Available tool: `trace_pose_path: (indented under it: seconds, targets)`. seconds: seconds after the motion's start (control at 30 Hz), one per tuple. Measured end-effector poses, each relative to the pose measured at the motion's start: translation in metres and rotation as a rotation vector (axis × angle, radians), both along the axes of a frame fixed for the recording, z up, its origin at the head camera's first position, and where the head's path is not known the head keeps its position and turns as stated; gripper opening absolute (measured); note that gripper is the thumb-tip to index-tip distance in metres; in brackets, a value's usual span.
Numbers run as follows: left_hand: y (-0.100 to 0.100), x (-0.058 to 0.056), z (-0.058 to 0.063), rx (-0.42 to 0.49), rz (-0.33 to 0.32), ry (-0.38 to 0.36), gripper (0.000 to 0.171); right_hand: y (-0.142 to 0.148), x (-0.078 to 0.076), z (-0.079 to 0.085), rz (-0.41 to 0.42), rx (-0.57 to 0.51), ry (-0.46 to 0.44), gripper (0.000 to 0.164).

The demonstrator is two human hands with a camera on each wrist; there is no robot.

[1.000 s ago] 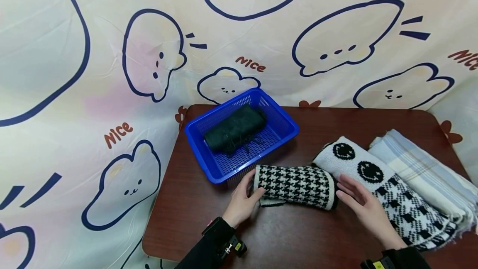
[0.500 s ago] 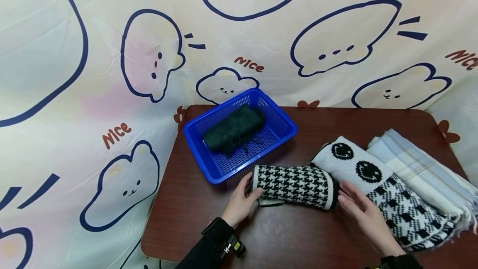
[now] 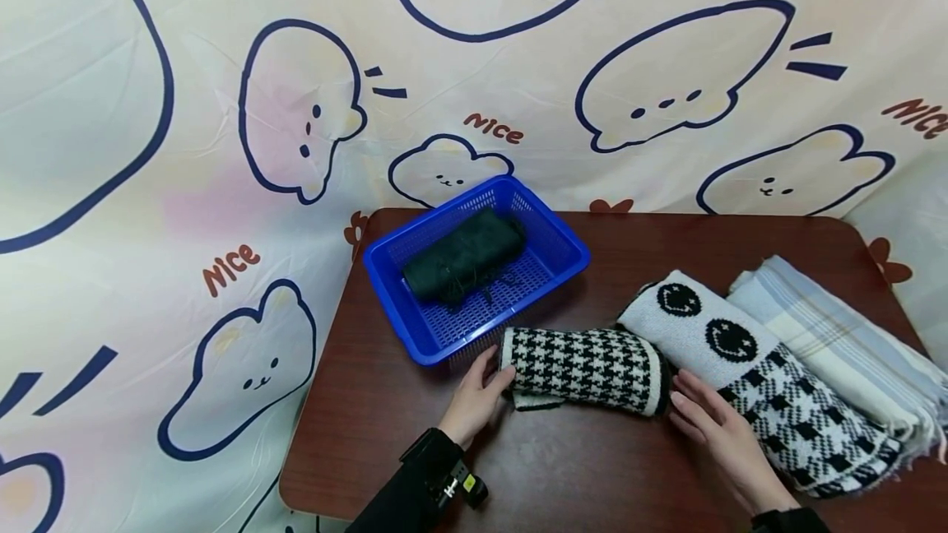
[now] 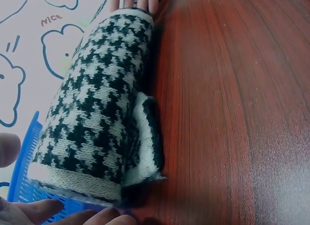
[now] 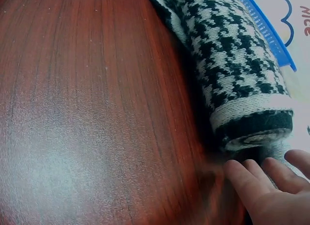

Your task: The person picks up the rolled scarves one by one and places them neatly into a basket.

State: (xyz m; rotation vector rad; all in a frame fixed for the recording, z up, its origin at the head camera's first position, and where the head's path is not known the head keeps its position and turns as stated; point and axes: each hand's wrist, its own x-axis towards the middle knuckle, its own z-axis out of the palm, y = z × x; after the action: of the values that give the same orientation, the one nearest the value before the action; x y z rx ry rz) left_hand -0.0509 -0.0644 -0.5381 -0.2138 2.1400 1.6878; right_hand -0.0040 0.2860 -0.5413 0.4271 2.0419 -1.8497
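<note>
I have the knitted roll (image 3: 585,368), black and white, lying lengthwise on the brown surface (image 3: 592,475), squarely between the two hands. At its left end I see the left hand (image 3: 474,401) open, thumb and fingers spread around that end and gripping nothing; whether a fingertip brushes the knit I can't tell. At the opposite end the right hand (image 3: 718,426) is open too, and my right wrist view shows its fingers (image 5: 247,181) loosely bent just beside the coiled end, with a small gap between. A loose flap (image 4: 146,142) of the same knit pokes out from under the roll, on the side nearer the person and towards the left hand. Just beyond the roll's left half I make out the blue basket (image 3: 576,263), holding a dark green roll (image 3: 467,255). Past the right hand lies the folded smiley cloth (image 3: 778,389), its near corner close to the roll's right end, and beside that cloth, farther right, a pale striped cloth (image 3: 837,344) with a fringe.
</note>
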Motion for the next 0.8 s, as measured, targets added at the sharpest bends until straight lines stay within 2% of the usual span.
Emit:
trace_pose_path:
  seconds: [0.3, 0.63, 0.8]
  targets:
    - [0.0, -0.0022, -0.0018, 0.035, 0.013, -0.052, 0.072, -0.0023, -0.004, -0.0035, -0.028, -0.032, -0.096, 0.089]
    - [0.0001, -0.0059, -0.004, 0.205, 0.042, -0.116, 0.074, -0.0025, -0.0068, -0.006, -0.035, -0.114, -0.114, 0.086]
    - [0.0013, -0.0088, -0.0051, 0.219, 0.048, -0.141, 0.075, -0.0042, -0.0091, -0.0057, -0.036, -0.123, -0.131, 0.086]
